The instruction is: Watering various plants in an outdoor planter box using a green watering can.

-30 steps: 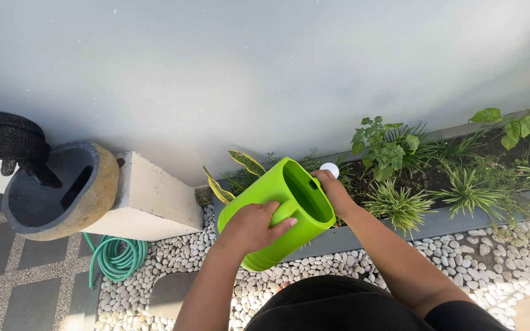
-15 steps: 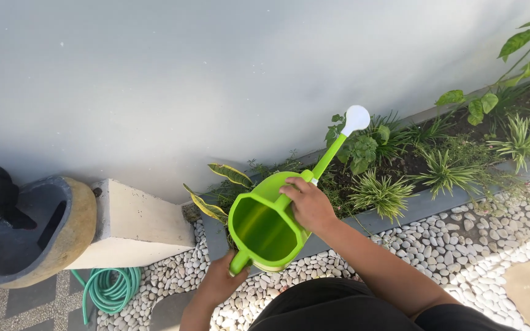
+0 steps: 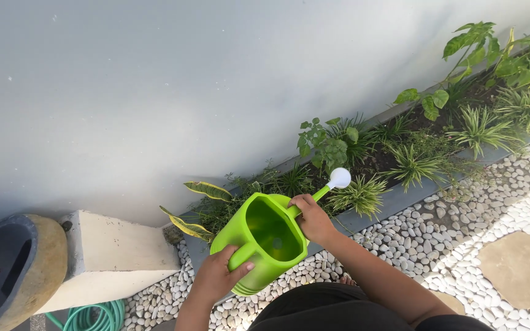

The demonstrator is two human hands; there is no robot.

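Can (image 3: 264,239) | our left hand (image 3: 218,274) wraps its rear handle, right hand (image 3: 313,219) clamps spout base | spout runs ahead-right from both grips, white rose (image 3: 339,178) over planter (image 3: 394,199) | right hand nearer rose

From my remote seat: the stone basin (image 3: 7,270) at eight o'clock runs off the left edge, the green hose (image 3: 90,315) is cropped below, and the watering can's (image 3: 259,239) base stays hidden.
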